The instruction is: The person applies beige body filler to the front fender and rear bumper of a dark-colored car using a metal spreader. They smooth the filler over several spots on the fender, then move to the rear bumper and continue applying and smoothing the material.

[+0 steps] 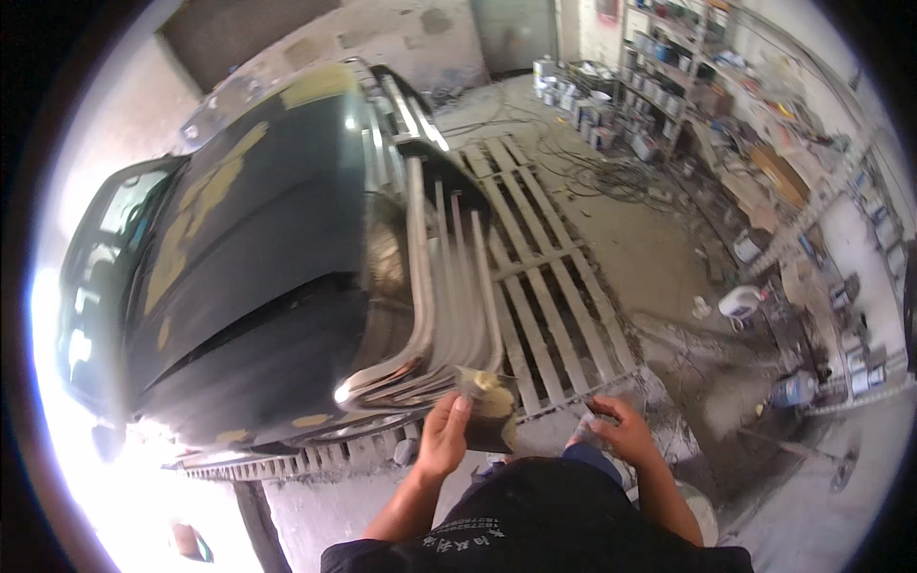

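Observation:
My left hand [445,435] grips the edge of a thin dark board [494,425], thumb on top. Yellowish putty [487,380] lies on the board's far end. To its right, my right hand [623,432] has its fingers curled round a small greyish thing [584,422], too blurred to name. Ahead and to the left stands a car with a dark hood [277,229], patched with yellow putty [196,196]. Its chrome grille [449,277] is close to the far end of the board. Neither hand touches the car.
A slatted metal floor grate [549,286] lies beside the car's front. Coiled hoses [616,177] sit on the floor behind it. Shelves [659,72] with cans and a cluttered bench [793,181] line the right side. A white jug [740,303] stands at the right.

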`<state>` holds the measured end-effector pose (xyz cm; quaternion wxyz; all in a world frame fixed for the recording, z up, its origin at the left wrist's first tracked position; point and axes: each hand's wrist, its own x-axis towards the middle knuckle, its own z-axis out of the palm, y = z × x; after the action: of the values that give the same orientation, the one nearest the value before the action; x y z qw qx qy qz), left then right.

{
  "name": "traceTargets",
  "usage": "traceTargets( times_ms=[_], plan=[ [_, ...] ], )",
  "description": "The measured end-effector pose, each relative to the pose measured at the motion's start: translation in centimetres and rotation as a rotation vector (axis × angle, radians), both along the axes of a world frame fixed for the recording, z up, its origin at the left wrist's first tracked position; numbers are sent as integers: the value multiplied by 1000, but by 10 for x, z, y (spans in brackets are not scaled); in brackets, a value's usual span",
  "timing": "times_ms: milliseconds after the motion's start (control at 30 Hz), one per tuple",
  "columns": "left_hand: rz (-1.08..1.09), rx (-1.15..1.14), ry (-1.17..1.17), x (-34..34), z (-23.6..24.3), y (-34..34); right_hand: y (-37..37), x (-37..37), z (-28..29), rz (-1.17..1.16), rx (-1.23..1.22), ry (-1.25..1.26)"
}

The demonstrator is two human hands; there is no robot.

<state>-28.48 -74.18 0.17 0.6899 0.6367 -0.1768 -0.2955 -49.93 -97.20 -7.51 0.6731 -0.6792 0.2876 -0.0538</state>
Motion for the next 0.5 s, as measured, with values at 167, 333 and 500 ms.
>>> traceTargets(
  times_ms=[167,333,500],
  plan=[
    [-54,-72,199,-4,-9,-82,-74,-15,2,-48,47,22],
    [41,-51,150,-14,-18,-167,-165,-38,-8,-114,28,4],
    [-17,-1,58,-13,-6,-241,-247,-61,-10,-226,7,17]
  ],
)
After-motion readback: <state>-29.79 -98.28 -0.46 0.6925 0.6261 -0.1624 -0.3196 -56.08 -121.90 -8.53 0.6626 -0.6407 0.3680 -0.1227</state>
